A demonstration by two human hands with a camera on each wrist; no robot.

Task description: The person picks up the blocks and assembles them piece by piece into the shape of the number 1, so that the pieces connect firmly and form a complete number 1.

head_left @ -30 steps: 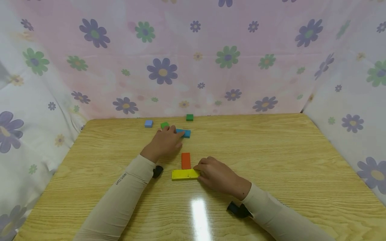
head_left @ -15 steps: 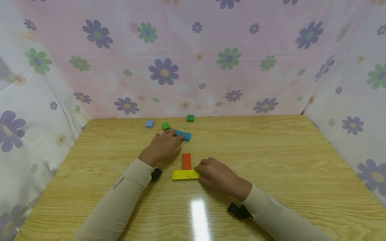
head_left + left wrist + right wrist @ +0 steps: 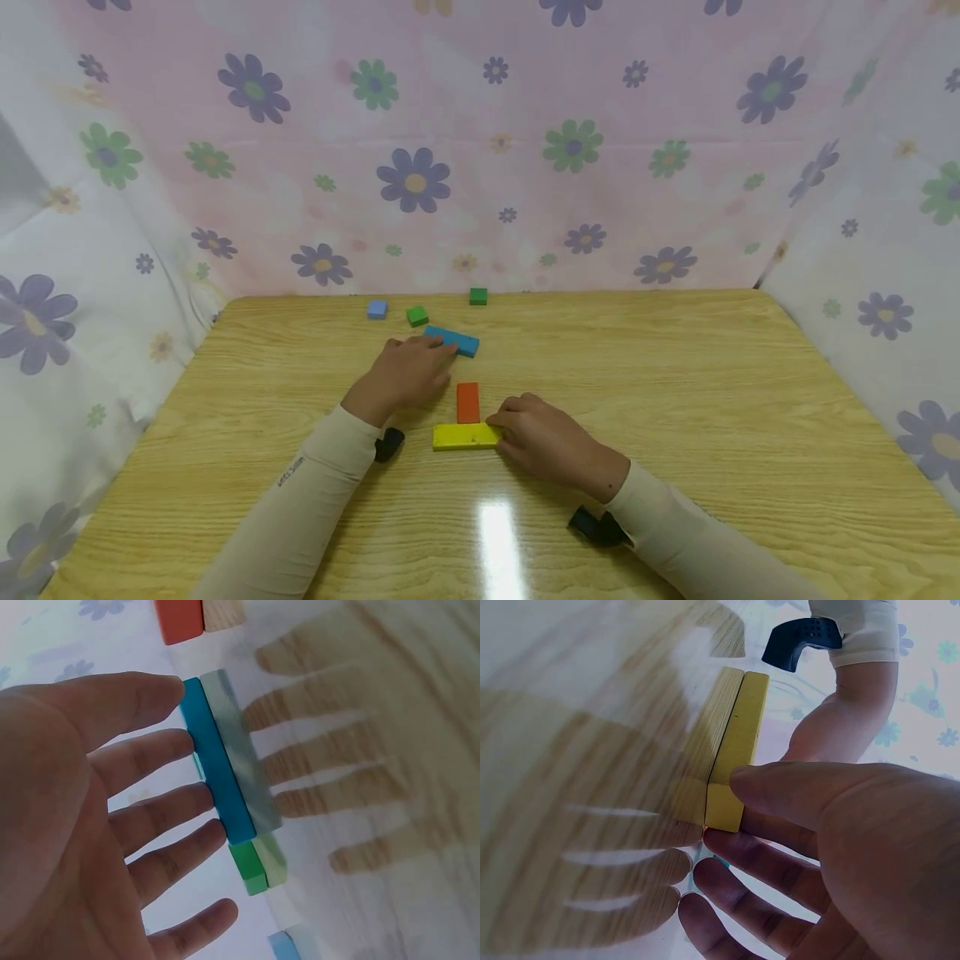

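Observation:
My left hand (image 3: 437, 353) lies flat with straight fingers, its fingertips (image 3: 196, 742) touching the long side of a blue bar (image 3: 452, 340) (image 3: 216, 761). Just beyond it sits a light green cube (image 3: 417, 316) (image 3: 248, 868). An orange bar (image 3: 467, 402) (image 3: 178, 619) lies lengthwise between my hands, its near end meeting a yellow bar (image 3: 463, 436) (image 3: 739, 739) that lies crosswise. My right hand (image 3: 507, 422) (image 3: 727, 810) pinches the yellow bar's right end between thumb (image 3: 795, 787) and fingers.
A light blue cube (image 3: 377, 309) (image 3: 283, 946) and a dark green cube (image 3: 477, 296) sit near the wooden table's (image 3: 712, 392) far edge. Flowered cloth (image 3: 480, 150) walls the table at the back and both sides. Black wrist mounts (image 3: 596, 527) sit under both sleeves.
My left hand has drawn back toward me, sliding the blue bar slightly nearer and uncovering the light green cube. The right hand has stayed on the yellow bar.

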